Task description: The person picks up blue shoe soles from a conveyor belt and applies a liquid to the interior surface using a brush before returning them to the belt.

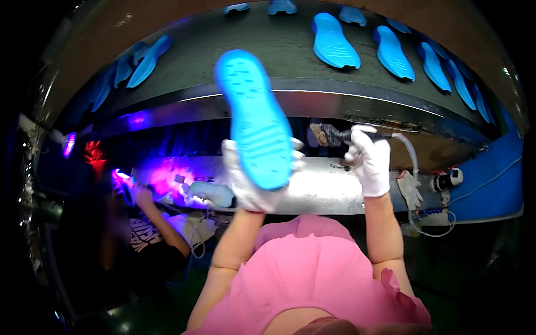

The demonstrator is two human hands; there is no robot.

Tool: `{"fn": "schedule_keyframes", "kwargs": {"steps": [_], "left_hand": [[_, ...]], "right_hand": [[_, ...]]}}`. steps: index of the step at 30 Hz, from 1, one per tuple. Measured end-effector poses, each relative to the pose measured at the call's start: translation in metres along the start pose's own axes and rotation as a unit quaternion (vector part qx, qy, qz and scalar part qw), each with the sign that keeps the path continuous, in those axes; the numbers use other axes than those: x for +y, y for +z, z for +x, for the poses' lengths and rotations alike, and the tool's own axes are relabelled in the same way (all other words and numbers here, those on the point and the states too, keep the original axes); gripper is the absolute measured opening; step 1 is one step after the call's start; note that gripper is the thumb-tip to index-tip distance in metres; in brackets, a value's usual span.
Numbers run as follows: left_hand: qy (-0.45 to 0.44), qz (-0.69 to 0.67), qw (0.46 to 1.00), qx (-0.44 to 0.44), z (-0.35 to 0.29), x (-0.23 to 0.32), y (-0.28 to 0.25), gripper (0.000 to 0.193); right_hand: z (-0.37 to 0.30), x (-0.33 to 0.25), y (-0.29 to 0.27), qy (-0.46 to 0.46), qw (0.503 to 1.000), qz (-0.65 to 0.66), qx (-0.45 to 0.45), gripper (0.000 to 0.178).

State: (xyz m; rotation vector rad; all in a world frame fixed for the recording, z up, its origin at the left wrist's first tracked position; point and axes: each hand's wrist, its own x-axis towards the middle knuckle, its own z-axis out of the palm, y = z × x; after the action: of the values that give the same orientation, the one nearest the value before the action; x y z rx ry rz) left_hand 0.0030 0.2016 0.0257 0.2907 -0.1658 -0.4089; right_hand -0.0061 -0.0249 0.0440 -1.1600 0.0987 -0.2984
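Note:
A bright blue shoe sole (255,120) stands raised over the metal work ledge, its rounded narrower end pointing away from me. My left hand (251,192), in a white glove, grips the near end from beneath, with fingertips showing at the sole's right edge. To the right, my gloved right hand (371,162) is closed around the dark handle of a brush (326,135). The bristles face left, apart from the sole. A clear tube (412,152) runs from the handle's right end and bends down.
Beyond the metal ledge (329,192) lies a dark green belt (251,33) carrying several blue soles (335,42). A loose white glove (410,188) and a white-and-black fitting (448,178) sit at right. At left, a co-worker's arm (162,220) reaches under purple light, near a pale sole (212,194).

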Motion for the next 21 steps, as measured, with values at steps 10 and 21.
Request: {"fn": "schedule_keyframes", "kwargs": {"steps": [10,21], "left_hand": [[0.029,-0.007,0.999,-0.011,-0.004,-0.037,-0.012,0.089],[0.008,0.028,0.991,0.128,-0.016,-0.070,-0.015,0.084]], "right_hand": [[-0.065,-0.006,0.037,-0.405,0.799,-0.414,-0.162,0.020],[-0.065,-0.021,0.037,-0.371,0.813,-0.392,-0.217,0.020]]}}
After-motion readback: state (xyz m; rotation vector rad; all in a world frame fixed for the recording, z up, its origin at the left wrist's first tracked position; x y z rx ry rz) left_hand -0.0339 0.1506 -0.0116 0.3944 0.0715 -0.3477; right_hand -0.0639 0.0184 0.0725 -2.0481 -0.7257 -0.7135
